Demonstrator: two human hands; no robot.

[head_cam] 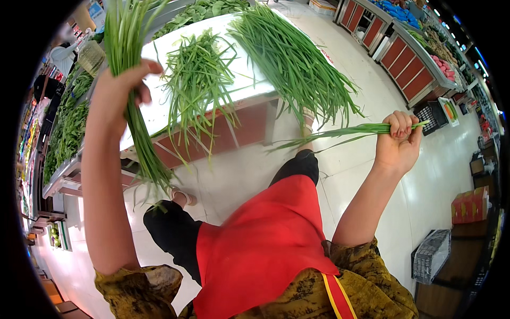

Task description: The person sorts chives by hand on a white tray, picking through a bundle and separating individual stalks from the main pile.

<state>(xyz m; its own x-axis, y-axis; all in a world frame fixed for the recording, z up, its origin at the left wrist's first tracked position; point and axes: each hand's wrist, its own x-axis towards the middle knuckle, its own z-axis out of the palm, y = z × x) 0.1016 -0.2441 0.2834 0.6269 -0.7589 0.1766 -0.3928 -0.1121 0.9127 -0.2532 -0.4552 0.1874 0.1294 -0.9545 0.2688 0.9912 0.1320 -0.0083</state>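
Observation:
My left hand (123, 87) grips a thick bundle of green Chinese chives (126, 44), whose leaf tips hang down past the wrist. Off to the right, my right hand (398, 135) is closed around a thin bunch of chives (350, 130), with the pale stem ends poking out beyond the fingers and the leaves trailing left. Between my hands, a loose, tangled heap of chives (199, 75) lies on a white board (247, 75). A larger, neatly aligned pile of chives (291, 60) covers the board's right part, its tips hanging over the near edge.
Leafy greens (199, 12) lie behind the board, and more greens (67, 135) fill a stall at left. Produce counters (410, 63) stand at far right. A black crate (428, 115) and a grey basket (432, 255) rest on the tiled floor (358, 191). A person (63, 56) is at upper left.

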